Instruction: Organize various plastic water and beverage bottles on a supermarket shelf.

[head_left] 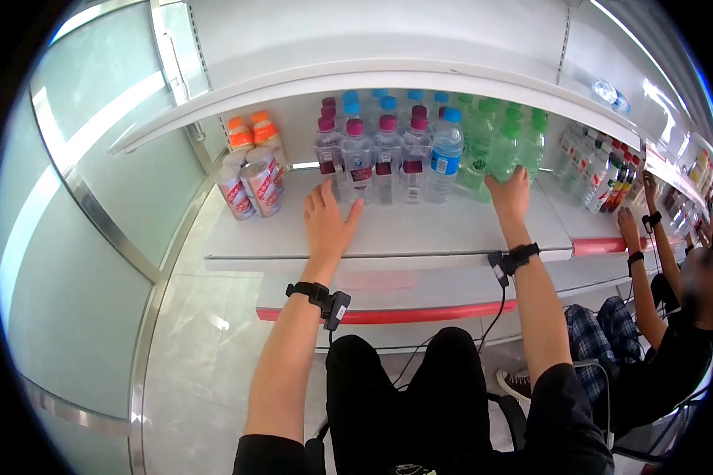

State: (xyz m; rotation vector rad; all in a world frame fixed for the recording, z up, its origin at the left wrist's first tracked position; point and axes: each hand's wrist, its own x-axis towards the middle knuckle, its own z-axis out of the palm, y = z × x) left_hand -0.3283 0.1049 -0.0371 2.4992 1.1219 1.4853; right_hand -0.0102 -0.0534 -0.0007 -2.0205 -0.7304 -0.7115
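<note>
My left hand [329,219] is over the white shelf [277,236] with its fingers spread, just in front of the clear bottles with magenta caps [356,158]. My right hand [510,194] has its fingers at the lower part of a green bottle [504,150] in the front of the green group. A blue-capped bottle with a blue label [445,158] stands left of that green bottle. White-and-red cans [261,188] stand at the shelf's left end, with orange-capped bottles [264,128] behind them. Each wrist wears a black strap with a small device.
An upper shelf edge [388,70] runs above the bottles. Glass doors [95,190] are at the left. At the right another person [665,356] reaches toward dark and clear bottles [602,178]. Cables hang from my wrists. A red strip [404,315] edges the lower shelf.
</note>
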